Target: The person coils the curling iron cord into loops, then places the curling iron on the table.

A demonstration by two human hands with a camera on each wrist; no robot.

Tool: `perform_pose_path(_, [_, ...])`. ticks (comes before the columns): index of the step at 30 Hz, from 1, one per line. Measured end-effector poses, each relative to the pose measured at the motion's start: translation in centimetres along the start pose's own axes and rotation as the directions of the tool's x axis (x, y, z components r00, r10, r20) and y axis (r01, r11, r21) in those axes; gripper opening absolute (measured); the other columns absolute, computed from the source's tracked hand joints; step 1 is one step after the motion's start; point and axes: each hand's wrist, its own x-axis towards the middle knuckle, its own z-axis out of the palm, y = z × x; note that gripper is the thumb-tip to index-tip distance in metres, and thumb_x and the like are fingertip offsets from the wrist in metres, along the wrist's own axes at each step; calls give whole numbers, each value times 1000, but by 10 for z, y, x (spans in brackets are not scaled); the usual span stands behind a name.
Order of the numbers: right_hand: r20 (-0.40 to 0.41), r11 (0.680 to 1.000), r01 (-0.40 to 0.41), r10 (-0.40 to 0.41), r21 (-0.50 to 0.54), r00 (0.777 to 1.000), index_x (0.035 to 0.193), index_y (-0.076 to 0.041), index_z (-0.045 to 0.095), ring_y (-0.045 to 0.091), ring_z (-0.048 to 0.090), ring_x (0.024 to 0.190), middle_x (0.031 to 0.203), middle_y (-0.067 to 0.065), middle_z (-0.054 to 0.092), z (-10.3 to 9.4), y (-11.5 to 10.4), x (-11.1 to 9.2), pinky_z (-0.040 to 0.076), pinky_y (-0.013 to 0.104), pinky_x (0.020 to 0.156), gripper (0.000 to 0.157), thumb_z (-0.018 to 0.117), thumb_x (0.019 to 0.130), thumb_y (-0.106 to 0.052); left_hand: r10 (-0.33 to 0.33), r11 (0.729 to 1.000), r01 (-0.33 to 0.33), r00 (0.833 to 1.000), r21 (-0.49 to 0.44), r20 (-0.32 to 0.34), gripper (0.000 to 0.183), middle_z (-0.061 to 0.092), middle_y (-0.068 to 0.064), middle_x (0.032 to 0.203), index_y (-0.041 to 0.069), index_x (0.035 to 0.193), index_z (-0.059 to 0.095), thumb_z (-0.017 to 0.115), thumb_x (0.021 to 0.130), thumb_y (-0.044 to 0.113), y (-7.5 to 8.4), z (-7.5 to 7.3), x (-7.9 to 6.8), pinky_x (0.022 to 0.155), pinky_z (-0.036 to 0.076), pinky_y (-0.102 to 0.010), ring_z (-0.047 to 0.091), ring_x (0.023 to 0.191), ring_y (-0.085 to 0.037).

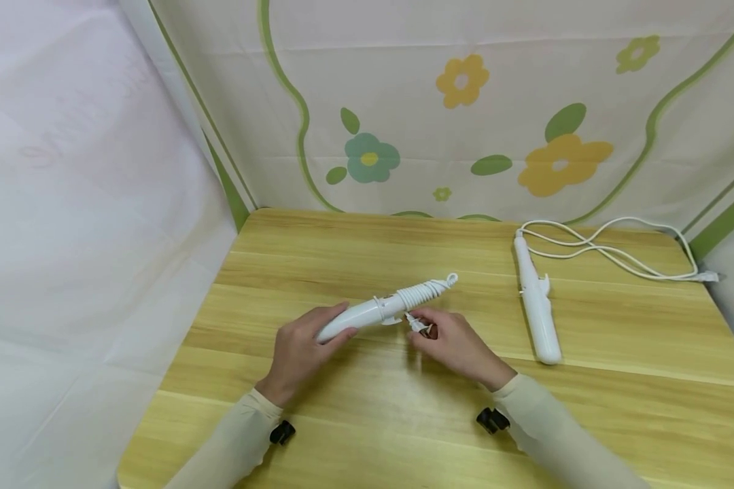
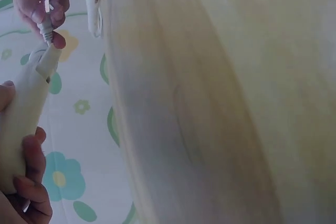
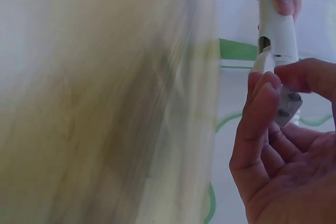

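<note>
A white curling iron (image 1: 361, 316) slants up to the right over the table, its cord (image 1: 421, 295) wound in tight coils round the handle and ending in a small loop. My left hand (image 1: 300, 345) grips the thick barrel end, fingers and thumb wrapped round it. Close below the coils, my right hand (image 1: 455, 343) pinches the white plug (image 1: 416, 326) between thumb and fingers. In the right wrist view, the plug (image 3: 288, 106) sits by the fingertips, next to the iron's lever (image 3: 264, 61). The left wrist view shows the barrel (image 2: 23, 119) in the left hand.
A second white curling iron (image 1: 539, 319) lies on the wooden table (image 1: 404, 414) to the right. Its loose cord (image 1: 618, 255) loops across the back right corner, with the plug (image 1: 707, 276) at the edge. A flowered cloth (image 1: 404, 81) hangs behind the table.
</note>
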Motion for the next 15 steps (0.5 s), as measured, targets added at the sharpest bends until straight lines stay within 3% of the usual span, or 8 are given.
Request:
perform_pose_path(4, [-30, 996, -68, 70, 50, 997, 139, 1, 70, 16, 68, 89, 110, 9, 78, 1, 0, 2, 57, 27, 73, 43, 75, 104, -22, -1, 999, 1, 1000, 53, 12, 51, 84, -10, 113, 12, 131, 80, 95, 85, 29, 1, 2, -1, 70, 65, -41, 81, 90, -24])
perform_pose_path(8, [-50, 995, -85, 88, 59, 995, 138, 0, 70, 19, 73, 103, 123, 13, 78, 2, -1, 8, 59, 31, 83, 43, 75, 105, -27, -22, 997, 21, 1000, 78, 17, 49, 83, -10, 113, 11, 127, 80, 96, 85, 29, 1, 3, 1, 71, 65, -42, 82, 90, -25])
perform_pose_path(15, [-8, 977, -134, 138, 165, 990, 137, -1, 67, 36, 71, 74, 100, 18, 80, 5, 1, 30, 57, 36, 60, 43, 73, 107, -31, -56, 986, 48, 997, 162, 49, 47, 82, -7, 113, 10, 124, 78, 96, 86, 32, -4, 6, 9, 68, 63, -41, 79, 86, -22])
